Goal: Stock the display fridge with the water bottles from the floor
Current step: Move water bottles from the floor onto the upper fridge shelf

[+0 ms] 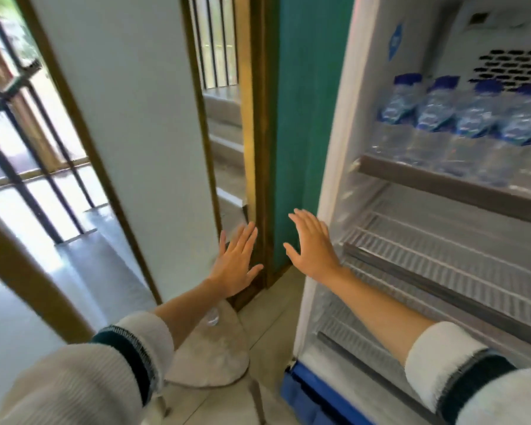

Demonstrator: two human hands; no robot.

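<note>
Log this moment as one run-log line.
left hand open, empty | right hand open, empty | fridge open | water bottles top shelf

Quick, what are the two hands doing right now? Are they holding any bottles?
Left hand: open, fingers spread, holding nothing.
Right hand: open, fingers straight, holding nothing, no bottle.

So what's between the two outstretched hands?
Nothing held: in the head view, the gap between left hand and right hand shows only the wooden door frame and teal wall behind.
</note>
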